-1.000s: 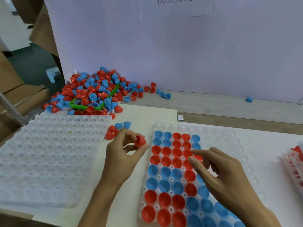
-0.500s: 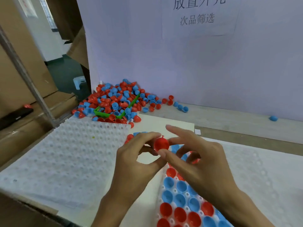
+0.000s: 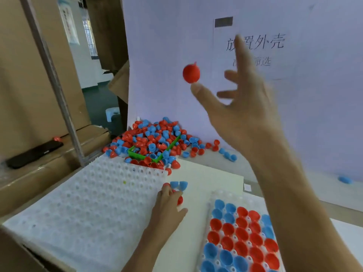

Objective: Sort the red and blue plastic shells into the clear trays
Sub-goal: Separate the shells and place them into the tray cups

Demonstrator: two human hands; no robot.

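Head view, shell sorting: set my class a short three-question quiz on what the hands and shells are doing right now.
1. True or false: the right hand grips the raised red shell.
2. Which colours fill the near tray? A red only, B blue only, C both.
3. Fill in: the left hand rests beside two ___ shells on the board.

Key: 1 false, its fingers are spread and the shell sits above the thumb tip; 2 C; 3 blue.
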